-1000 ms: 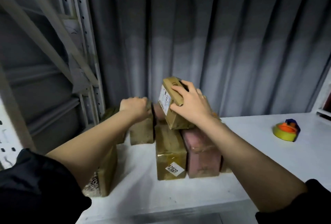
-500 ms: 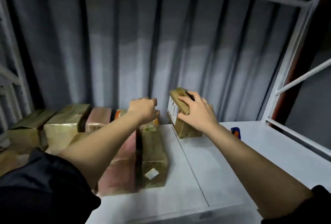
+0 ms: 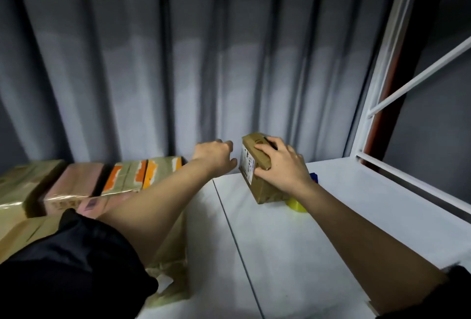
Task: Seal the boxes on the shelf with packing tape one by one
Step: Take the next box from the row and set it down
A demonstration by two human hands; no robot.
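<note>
The right hand [image 3: 281, 165] holds a small brown box [image 3: 254, 169] with fingers curled over its top, its grip closed round the box, which sits tilted on the white shelf [image 3: 344, 216], apparently touching it. The left hand [image 3: 215, 156] hovers just beside the box, fingers loosely curled, holding nothing. A yellow tape roll [image 3: 297, 205] peeks from behind the box. More taped boxes [image 3: 76, 183] line the shelf's left.

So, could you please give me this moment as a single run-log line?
right hand: grips small brown taped cardboard box | left hand: beside it, holding nothing | yellow tape roll: on white shelf, behind box
</note>
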